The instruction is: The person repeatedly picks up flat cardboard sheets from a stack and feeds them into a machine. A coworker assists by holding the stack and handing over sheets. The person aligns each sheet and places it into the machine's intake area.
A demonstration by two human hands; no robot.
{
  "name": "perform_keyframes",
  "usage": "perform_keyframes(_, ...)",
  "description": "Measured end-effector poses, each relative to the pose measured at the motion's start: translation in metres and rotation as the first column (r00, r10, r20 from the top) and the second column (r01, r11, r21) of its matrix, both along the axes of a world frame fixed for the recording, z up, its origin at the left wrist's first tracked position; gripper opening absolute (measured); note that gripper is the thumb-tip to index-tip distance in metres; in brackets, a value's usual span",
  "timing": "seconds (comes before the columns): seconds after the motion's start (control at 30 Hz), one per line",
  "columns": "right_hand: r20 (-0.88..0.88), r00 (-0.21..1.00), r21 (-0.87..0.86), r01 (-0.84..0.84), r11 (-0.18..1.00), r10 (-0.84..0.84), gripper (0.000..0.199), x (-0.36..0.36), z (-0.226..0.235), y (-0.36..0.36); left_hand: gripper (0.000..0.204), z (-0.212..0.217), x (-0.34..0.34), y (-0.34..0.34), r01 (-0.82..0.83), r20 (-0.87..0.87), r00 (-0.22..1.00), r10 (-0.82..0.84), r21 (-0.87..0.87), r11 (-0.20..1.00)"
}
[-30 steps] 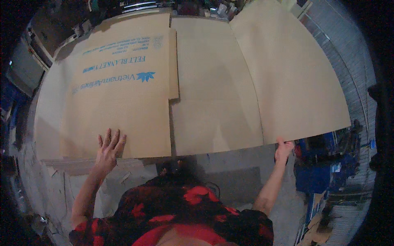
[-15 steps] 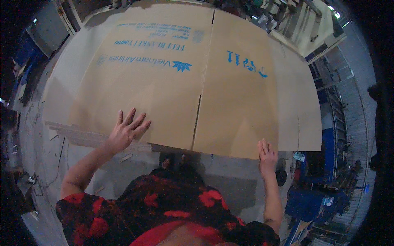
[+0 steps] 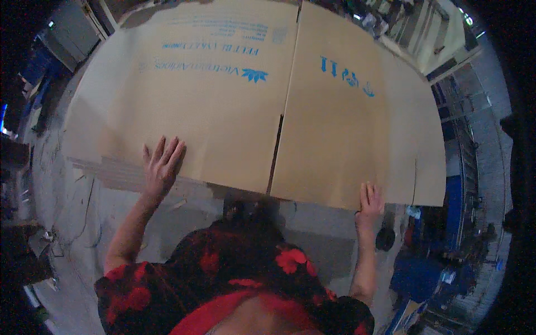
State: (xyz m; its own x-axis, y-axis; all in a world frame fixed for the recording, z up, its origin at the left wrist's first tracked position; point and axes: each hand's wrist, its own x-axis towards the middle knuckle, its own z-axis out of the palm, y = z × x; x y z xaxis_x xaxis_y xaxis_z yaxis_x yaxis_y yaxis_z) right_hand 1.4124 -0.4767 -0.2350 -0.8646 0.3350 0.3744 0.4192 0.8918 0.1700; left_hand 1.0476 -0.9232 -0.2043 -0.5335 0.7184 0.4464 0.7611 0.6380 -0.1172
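We see a big, flat cardboard sheet (image 3: 223, 123) in front of the person, with its near edge just past the body. It has a blue flower mark (image 3: 255, 75) on the left part and blue signs (image 3: 347, 77) on the right part. A dark slot (image 3: 276, 148) runs in from the near edge between the two parts.

The left hand (image 3: 162, 166) lies on top, palm down, close to the near edge, with its fingers a bit spread. The right hand (image 3: 370, 204) is at the near edge too, further right. Its fingers lie close together on the top. We can't see its thumb, so we can't tell if it pinches the edge.

We think the step in hand is setting the sheet straight and flat. The next move seems to call for both hands working together, since the sheet is so wide.

The far edge gets cut off at the top. Under the left side we see layered edges (image 3: 106, 174), maybe more cardboard, but it is too dim to be sure. The blue things (image 3: 416, 273) at the right are blurry.
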Motion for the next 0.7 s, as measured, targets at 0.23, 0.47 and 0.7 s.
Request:
perform_keyframes(0.23, -0.199, 0.977, 0.002, -0.077, 0.997, 0.076, 0.052, -0.025, -0.041, 0.025, 0.031, -0.051, -0.017, 0.012, -0.054, -0.306, 0.941, 0.142, 0.280, 0.959)
perform_keyframes(0.47, -0.016, 0.996, -0.173, -0.091, 0.981, 0.090, 0.053, 0.006, -0.021, 0.016, 0.032, -0.058, 0.030, 0.013, -0.427, -0.008, 0.891, 0.453, 0.320, 0.846)
perform_keyframes(0.7, -0.106, 0.991, -0.244, -0.110, 0.964, 0.086, 0.045, 0.001, 0.011, 0.042, 0.032, -0.042, 0.044, 0.019, -0.288, 0.108, 0.958, 0.267, 0.323, 0.902)
